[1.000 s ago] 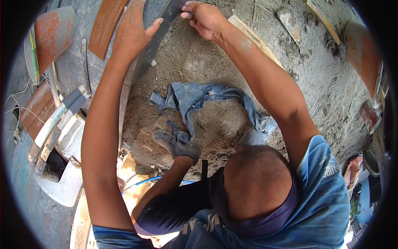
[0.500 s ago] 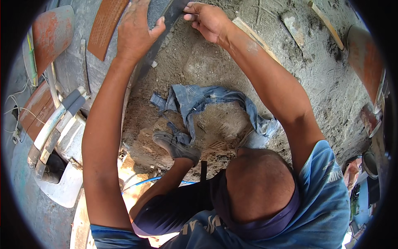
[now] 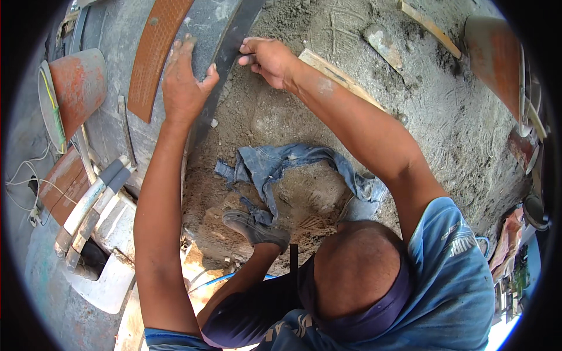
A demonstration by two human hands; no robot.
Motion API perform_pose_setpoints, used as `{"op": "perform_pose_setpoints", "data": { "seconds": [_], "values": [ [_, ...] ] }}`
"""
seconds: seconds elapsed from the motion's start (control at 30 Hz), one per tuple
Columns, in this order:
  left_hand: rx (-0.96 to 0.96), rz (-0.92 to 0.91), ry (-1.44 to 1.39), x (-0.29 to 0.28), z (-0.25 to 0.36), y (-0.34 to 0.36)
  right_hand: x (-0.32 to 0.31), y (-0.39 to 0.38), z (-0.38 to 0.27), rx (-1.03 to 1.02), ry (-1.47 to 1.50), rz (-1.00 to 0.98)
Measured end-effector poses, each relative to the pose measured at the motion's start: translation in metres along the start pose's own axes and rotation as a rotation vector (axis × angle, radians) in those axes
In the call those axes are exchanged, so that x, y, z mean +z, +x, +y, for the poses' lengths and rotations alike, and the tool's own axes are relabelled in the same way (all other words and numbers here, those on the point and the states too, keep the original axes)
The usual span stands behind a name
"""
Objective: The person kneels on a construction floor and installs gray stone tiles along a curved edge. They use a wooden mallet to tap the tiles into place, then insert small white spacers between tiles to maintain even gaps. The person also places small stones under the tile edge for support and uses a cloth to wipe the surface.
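Observation:
My left hand point(image 3: 186, 88) lies with fingers spread and thumb out on a dark grey, rough-topped slab point(image 3: 208, 23). Along the slab's right side runs a smooth dark strip point(image 3: 231, 44), set on edge. My right hand point(image 3: 268, 61) is at the strip's right face, its fingers curled in. A small dark piece shows between its thumb and fingers, too little seen to name. Left of my left hand lies a brown, curved, textured strip point(image 3: 153, 64) on the slab.
Blue torn cloth point(image 3: 275, 161) lies on the sandy ground by my shoe point(image 3: 254, 228). A wooden strip point(image 3: 339, 79), a flat blade-like piece point(image 3: 383, 48) and a thin wooden stick point(image 3: 430, 28) lie rightward. Buckets point(image 3: 79, 88) and handled tools point(image 3: 93, 199) stand at left; another bucket point(image 3: 497, 64), right.
The view has shifted, so the scene sits lower in the picture. My left fingertips have come into sight. Both hands keep about the same places at the slab and strip.

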State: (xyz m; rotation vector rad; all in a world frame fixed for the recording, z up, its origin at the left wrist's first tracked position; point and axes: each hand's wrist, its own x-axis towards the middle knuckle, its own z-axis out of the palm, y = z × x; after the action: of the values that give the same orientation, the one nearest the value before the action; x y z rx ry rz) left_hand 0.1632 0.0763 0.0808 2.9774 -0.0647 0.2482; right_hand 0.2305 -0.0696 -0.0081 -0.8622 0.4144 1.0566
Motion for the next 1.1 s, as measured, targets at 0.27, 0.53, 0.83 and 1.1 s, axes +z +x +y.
{"op": "perform_pose_setpoints", "data": {
  "seconds": [0.27,0.53,0.83,1.1],
  "values": [
    [-0.159,0.002,-0.048,-0.003,0.017,0.006,0.001,-0.002,-0.002,0.001,0.041,0.001],
    [-0.109,0.005,0.021,0.002,0.014,0.005,0.003,-0.005,-0.003,0.010,0.044,0.034],
    [-0.082,-0.033,0.009,0.001,0.009,0.002,-0.001,-0.001,-0.001,-0.001,0.039,-0.002],
    [-0.078,-0.075,0.026,-0.001,0.010,0.003,-0.002,-0.005,-0.006,0.019,0.030,-0.033]
  ]
}}
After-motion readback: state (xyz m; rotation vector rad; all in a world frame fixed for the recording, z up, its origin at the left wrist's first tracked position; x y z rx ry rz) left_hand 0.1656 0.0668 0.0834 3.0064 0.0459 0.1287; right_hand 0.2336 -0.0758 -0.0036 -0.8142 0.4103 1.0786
